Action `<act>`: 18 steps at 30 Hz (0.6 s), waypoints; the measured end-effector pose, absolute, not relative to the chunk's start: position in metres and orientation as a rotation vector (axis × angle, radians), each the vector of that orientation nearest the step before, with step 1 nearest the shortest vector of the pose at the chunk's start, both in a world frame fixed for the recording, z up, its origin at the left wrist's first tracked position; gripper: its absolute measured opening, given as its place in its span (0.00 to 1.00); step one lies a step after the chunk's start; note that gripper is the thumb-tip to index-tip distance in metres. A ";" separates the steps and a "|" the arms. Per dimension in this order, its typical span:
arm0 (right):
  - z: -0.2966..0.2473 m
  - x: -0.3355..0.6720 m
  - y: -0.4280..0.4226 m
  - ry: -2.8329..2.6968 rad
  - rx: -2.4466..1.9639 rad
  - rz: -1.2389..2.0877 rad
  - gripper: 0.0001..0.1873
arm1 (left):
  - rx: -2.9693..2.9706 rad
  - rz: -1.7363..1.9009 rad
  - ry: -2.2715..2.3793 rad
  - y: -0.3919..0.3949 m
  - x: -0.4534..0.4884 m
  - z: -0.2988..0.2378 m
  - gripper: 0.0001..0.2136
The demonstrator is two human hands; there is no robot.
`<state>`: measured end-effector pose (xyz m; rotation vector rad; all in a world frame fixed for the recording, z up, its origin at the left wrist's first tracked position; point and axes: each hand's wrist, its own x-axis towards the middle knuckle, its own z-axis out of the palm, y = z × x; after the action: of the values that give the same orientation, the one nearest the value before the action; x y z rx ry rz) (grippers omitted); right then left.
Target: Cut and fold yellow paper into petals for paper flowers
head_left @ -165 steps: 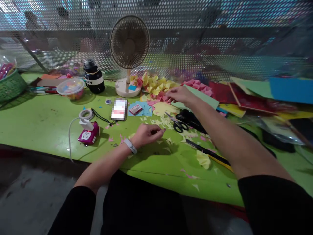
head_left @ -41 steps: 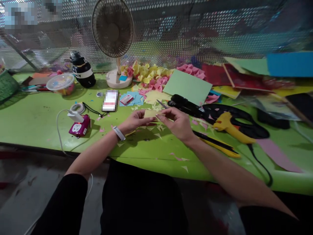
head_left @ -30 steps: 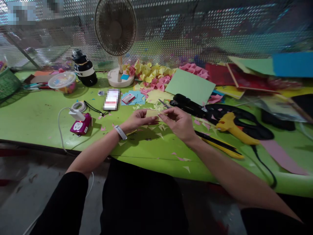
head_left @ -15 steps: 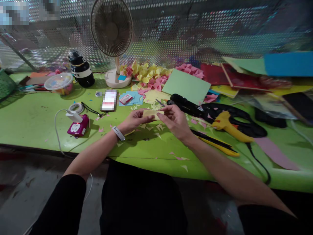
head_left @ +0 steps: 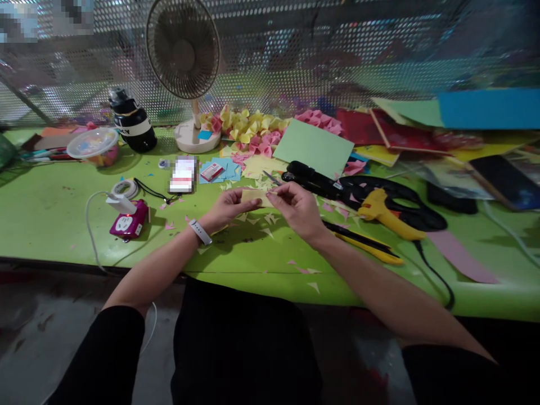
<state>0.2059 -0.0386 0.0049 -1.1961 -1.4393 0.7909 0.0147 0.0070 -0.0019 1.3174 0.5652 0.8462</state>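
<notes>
Above the green table, a small pale yellow piece of paper (head_left: 252, 196) is stretched between both hands. My left hand (head_left: 230, 208) pinches its left side, thumb in front and fingers behind. At its right end, my right hand (head_left: 294, 205) grips the edge between thumb and fingertips. Yellow and pink paper scraps (head_left: 266, 231) lie scattered under the hands. Just beyond the right hand are scissors (head_left: 271, 177), with only the blades plainly showing, and a black long-handled tool (head_left: 312, 179).
Folded yellow and pink paper pieces (head_left: 253, 125) are heaped before a fan (head_left: 183, 53). A yellow glue gun (head_left: 392, 216) and a yellow-black cutter (head_left: 367, 244) lie right. A phone (head_left: 183, 175), magenta power adapter (head_left: 130, 222) and black bottle (head_left: 135, 126) stand left. Green card (head_left: 314, 147) lies behind.
The whole view has shifted slightly, so things on the table sit further left. My right fingers have curled closer on the paper's right edge. Both hands still hold the paper.
</notes>
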 end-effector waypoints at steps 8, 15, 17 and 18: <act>0.003 0.205 -0.037 -1.441 -1.166 0.815 0.18 | 1.235 0.809 0.605 0.006 0.016 -0.002 0.16; 0.005 0.206 -0.036 -1.406 -1.153 0.858 0.20 | 1.208 0.748 0.705 0.005 0.010 0.009 0.18; 0.006 0.207 -0.036 -1.408 -1.157 0.864 0.20 | 1.245 0.678 0.763 0.005 0.007 0.016 0.16; 0.007 0.207 -0.036 -1.411 -1.158 0.870 0.20 | 1.262 0.639 0.796 0.005 0.005 0.018 0.15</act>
<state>0.2071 -0.0357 0.0068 -1.1580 -1.4113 0.8705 0.0053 0.0053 0.0184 1.2615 0.7962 0.6393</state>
